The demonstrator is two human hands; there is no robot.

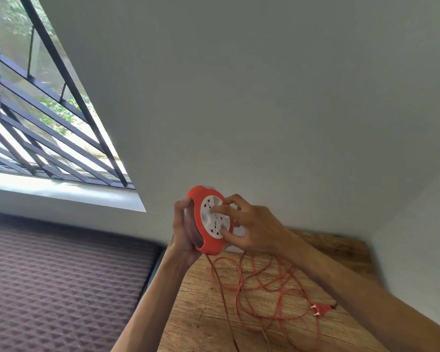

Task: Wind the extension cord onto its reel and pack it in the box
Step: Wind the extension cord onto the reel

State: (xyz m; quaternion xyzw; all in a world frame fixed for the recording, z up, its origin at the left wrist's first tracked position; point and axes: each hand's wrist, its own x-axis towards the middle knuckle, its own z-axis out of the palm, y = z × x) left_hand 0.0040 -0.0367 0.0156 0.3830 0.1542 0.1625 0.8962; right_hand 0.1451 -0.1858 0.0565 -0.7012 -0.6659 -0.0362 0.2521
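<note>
An orange cord reel point(201, 199) with a white socket face is held up above the wooden table point(201, 313). My left hand point(184, 224) grips its orange rim from the left side. My right hand point(249, 224) rests on the white socket face, fingers spread on the hub. The orange extension cord point(259, 280) hangs from the bottom of the reel and lies in loose tangled loops on the table. Its orange two-pin plug point(321, 308) lies at the right of the loops. A white object shows partly behind my right hand; I cannot tell what it is.
The table stands in a corner of grey walls. A brown quilted mattress point(61, 280) lies to the left of the table. A barred window point(36, 110) with a white sill is at the upper left.
</note>
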